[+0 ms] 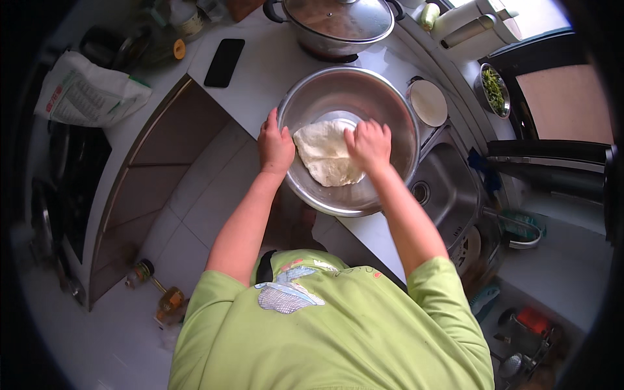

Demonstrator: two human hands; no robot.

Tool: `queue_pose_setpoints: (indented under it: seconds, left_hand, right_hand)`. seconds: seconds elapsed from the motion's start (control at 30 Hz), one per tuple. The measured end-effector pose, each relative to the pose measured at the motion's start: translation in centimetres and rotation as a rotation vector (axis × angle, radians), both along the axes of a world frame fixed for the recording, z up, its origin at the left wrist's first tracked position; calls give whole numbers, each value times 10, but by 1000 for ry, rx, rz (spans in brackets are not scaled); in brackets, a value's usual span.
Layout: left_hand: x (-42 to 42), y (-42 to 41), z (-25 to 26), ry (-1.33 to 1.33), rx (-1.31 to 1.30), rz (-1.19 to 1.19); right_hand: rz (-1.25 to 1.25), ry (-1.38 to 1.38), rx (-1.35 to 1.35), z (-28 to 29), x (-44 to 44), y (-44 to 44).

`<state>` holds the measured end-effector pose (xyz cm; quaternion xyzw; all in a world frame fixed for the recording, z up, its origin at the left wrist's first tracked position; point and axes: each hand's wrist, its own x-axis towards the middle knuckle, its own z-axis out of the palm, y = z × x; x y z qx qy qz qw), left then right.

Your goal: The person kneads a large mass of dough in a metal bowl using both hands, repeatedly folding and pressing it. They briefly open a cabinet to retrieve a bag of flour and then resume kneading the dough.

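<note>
A wide stainless steel bowl [348, 90] sits at the counter's edge in front of me. In it lies a pale, flattened lump of dough [321, 151] with a crease across its middle and rough lower edges. My left hand [276, 146] grips the bowl's left rim, thumb towards the inside. On the dough's upper right side rests my right hand [369, 145], its fingers curled onto the edge; the fingertips are partly hidden.
A lidded pot [336, 29] stands behind the bowl, with a black phone [224, 63] to its left. At right are a white round container [427, 103], a sink [446, 180] and a bowl of chopped greens [493, 91]. A printed bag [87, 90] lies far left.
</note>
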<state>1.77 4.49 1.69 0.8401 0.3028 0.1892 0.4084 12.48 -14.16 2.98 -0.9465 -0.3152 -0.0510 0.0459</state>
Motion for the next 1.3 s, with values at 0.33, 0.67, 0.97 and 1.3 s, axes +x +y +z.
queue_pose_setpoints:
  seconds: [0.33, 0.67, 0.97, 1.3]
  left_hand:
    - [4, 3, 8, -23, -35, -112]
    - [0, 8, 15, -21, -213, -141]
    - [6, 4, 6, -95, -154, -103]
    - [1, -1, 8, -60, -114, -46]
  right_hand:
    - [-122, -145, 154, -22, -6, 2]
    - [-17, -25, 179, -43, 43, 22]
    - [-128, 216, 97, -29, 52, 33]
    - [116, 354, -92, -19, 8, 98]
